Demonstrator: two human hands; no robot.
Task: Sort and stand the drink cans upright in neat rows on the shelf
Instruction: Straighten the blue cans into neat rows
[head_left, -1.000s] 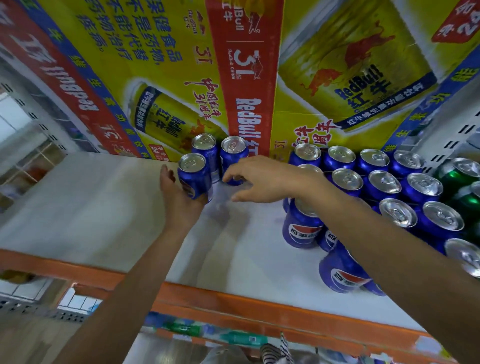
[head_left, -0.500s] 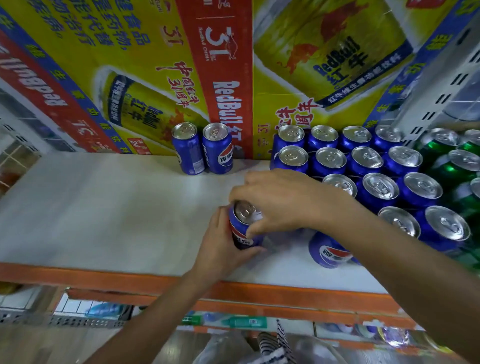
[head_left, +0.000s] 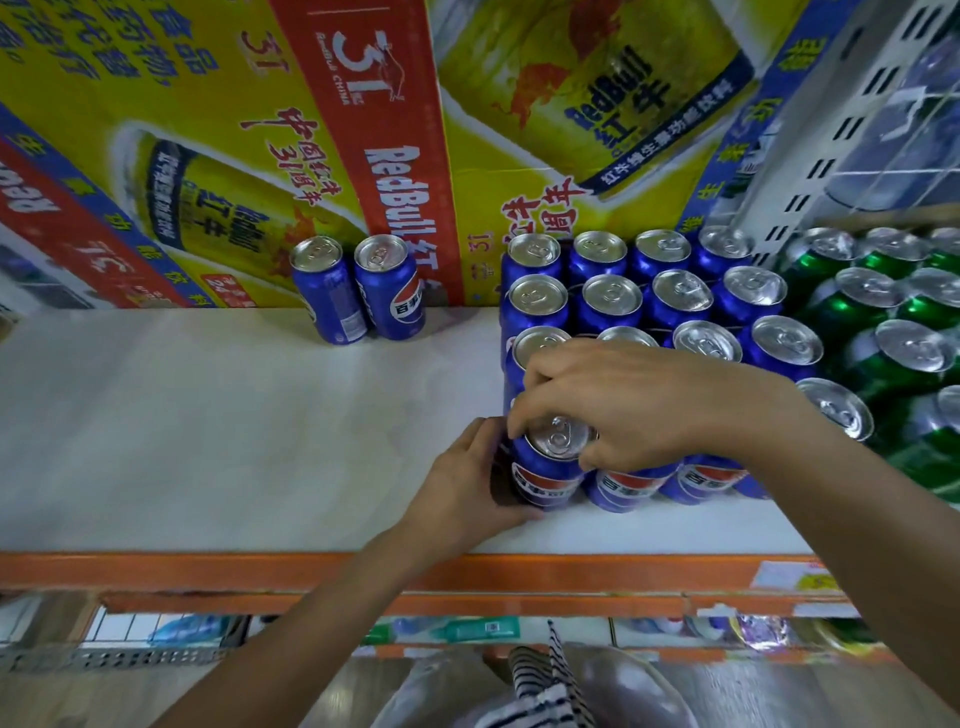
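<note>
One blue can (head_left: 546, 475) upright: left hand (head_left: 466, 491) cups side, right hand (head_left: 641, 405) grips top.

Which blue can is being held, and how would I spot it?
Find the white shelf with the orange front edge, then the block of blue cans on its right. The held can is at the block's front left corner, the only one with a left hand on its side and a right hand over its top.

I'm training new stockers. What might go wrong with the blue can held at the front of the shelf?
The blue can, gripped by the left hand and right hand, is near the shelf's orange edge; a slip might drop it off. Pushing it sideways might jostle the neighbouring cans beside it.
</note>
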